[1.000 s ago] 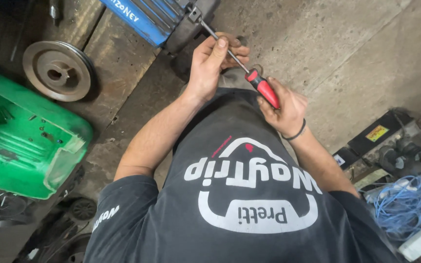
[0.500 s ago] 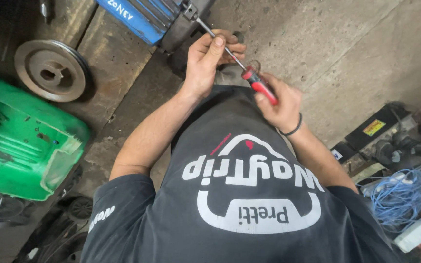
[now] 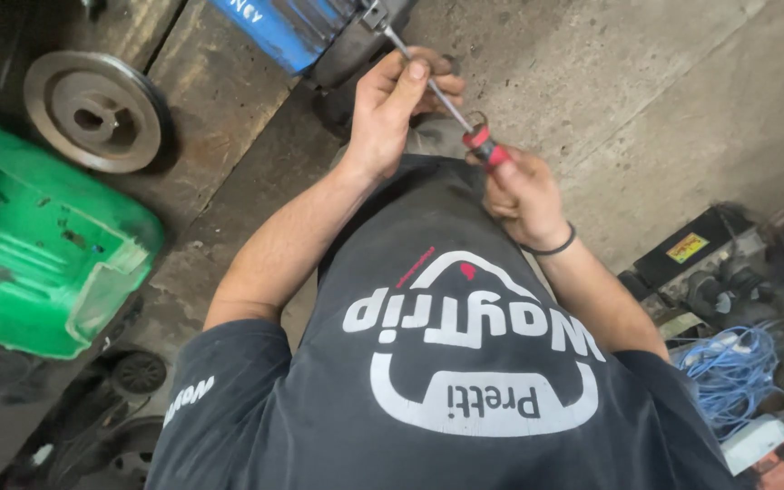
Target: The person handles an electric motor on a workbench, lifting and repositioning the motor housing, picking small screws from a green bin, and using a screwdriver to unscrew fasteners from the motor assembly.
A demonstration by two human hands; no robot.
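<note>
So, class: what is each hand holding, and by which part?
Both hold one screwdriver: right hand grips its red handle, left hand steadies the metal shaft.

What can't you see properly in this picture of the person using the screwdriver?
- Screwdriver tip: head view, hidden where it meets a small metal fitting on the blue machine.
- Blue machine: cut off by the top edge.
- Red handle: mostly covered by the right hand.
- Left hand palm: turned away, so its hold on the shaft is unclear.
- Green plastic housing: cut off by the left edge.
- Blue cable bundle: blurred, too tangled to trace.
</note>
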